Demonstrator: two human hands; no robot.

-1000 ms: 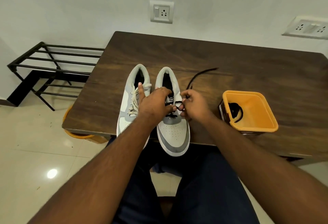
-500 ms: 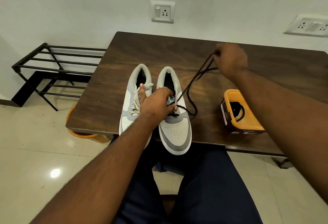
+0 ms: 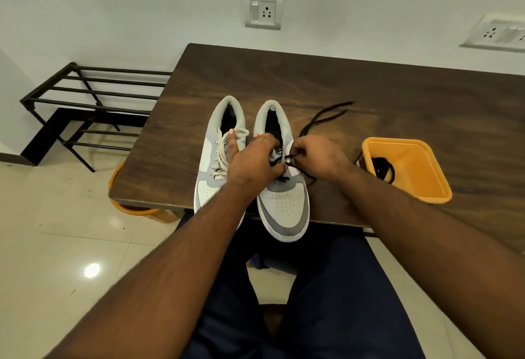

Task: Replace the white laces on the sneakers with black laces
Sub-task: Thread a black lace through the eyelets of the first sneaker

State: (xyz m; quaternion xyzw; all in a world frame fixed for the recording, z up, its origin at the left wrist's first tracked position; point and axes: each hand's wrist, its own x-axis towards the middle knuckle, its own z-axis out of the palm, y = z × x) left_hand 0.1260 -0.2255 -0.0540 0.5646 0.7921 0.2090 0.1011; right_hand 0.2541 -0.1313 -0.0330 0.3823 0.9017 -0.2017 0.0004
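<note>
Black lace (image 3: 322, 115): threaded in the lower eyelets of the right sneaker (image 3: 284, 202), tails lying on the table (image 3: 397, 97) beyond it.
Right hand (image 3: 318, 159): grip pinches the lace beside the tongue.
Left hand (image 3: 252, 159): curled over the tongue, steadying.
Left sneaker (image 3: 211, 188): beside it, white lace (image 3: 221, 148) still in.
Risk: a skipped eyelet or uneven tails if the pinch slips.
Orange container (image 3: 426, 188): right of it, holds the second black lace.

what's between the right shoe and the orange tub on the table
In the head view, the right hand pinching the black lace, plus bare table, lie between the right shoe and the orange tub.
</note>
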